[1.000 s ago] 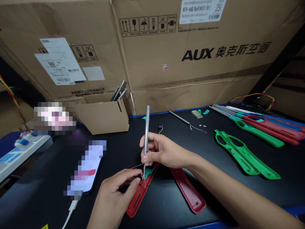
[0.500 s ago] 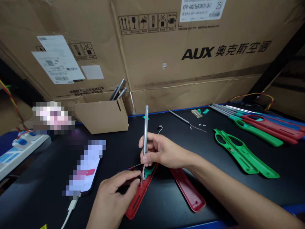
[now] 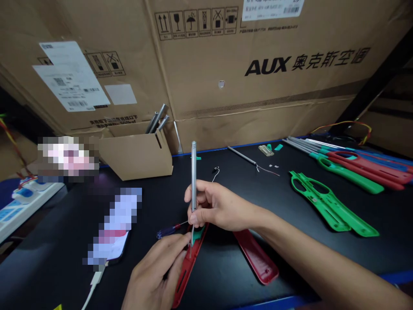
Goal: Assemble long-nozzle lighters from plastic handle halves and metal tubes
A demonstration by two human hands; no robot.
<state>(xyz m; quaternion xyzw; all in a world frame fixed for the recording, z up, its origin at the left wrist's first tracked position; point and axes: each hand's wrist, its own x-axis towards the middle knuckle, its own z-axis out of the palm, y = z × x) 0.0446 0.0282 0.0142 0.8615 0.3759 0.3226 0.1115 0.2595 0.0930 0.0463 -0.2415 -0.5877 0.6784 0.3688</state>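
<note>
My right hand (image 3: 209, 206) is closed around the lower end of a silver metal tube (image 3: 194, 172), held nearly upright. Thin wire (image 3: 192, 234) runs down from the tube to the fingertips of my left hand (image 3: 158, 267), which pinch it. Under both hands lies the red half shell of a long lighter handle (image 3: 184, 280), with a green piece (image 3: 197, 234) inside; my left hand covers part of it. The other red half shell (image 3: 256, 258) rests to the right, inner side up. A blue-handled screwdriver (image 3: 169, 231) lies just beyond my left hand.
A small cardboard box (image 3: 138, 157) holds several metal tubes. At right are green half shells (image 3: 332, 206) and several assembled long lighters (image 3: 364, 170). A loose tube with wires (image 3: 241, 155) lies at the back. A phone (image 3: 121, 247) and a power strip (image 3: 29, 202) are on the left.
My left hand's finger and thumb have come closer together on the wire. The tube has moved slightly left and stands straighter. The screwdriver handle now shows more, and the view has shifted a little.
</note>
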